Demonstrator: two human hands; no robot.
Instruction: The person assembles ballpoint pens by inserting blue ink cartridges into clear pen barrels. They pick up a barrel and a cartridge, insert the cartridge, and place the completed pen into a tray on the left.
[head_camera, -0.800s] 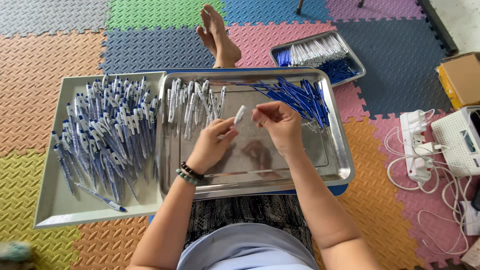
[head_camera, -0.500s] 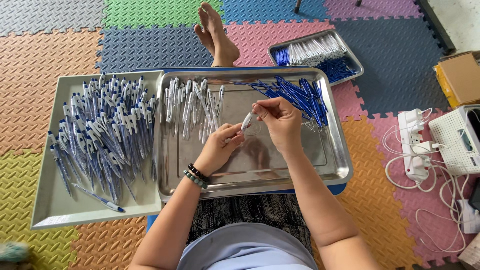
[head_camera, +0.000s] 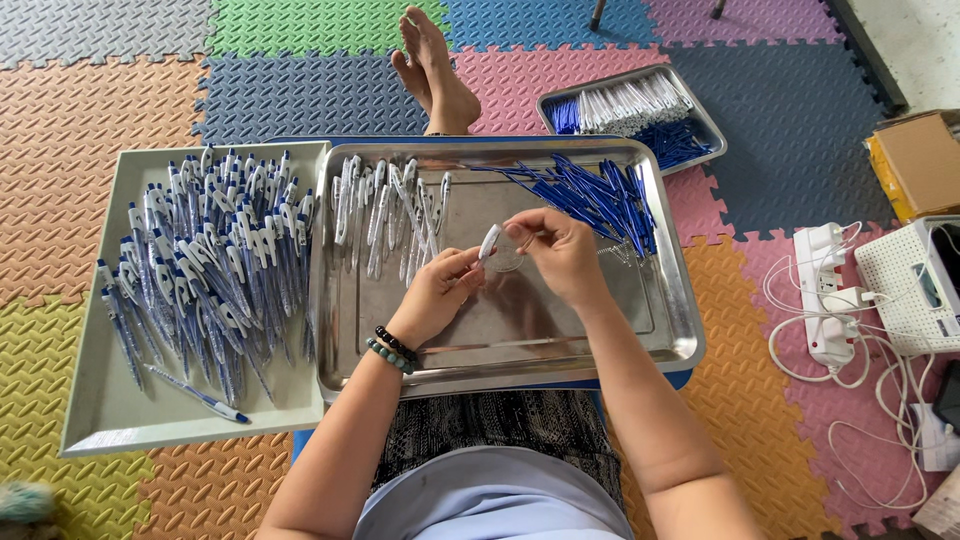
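Note:
My left hand (head_camera: 441, 292) holds a clear pen barrel with a white tip (head_camera: 488, 243) over the middle of a steel tray (head_camera: 520, 345). My right hand (head_camera: 556, 250) pinches a small part, too small to make out, right beside the barrel's tip. Both hands hover just above the tray. On the tray's far left lie several clear pen barrels (head_camera: 390, 215). On its far right lies a bunch of blue refills (head_camera: 590, 195).
A pale tray (head_camera: 110, 420) at my left is heaped with several finished blue and white pens (head_camera: 205, 270). A second steel tray (head_camera: 630, 110) of parts sits far right, a bare foot (head_camera: 432, 70) beyond. A power strip with cables (head_camera: 825, 295), a white basket (head_camera: 905, 285) and a cardboard box (head_camera: 920, 160) lie right.
My two hands have drawn closer together and slightly toward me over the tray. The barrel in my left hand is now tilted up against my right fingers.

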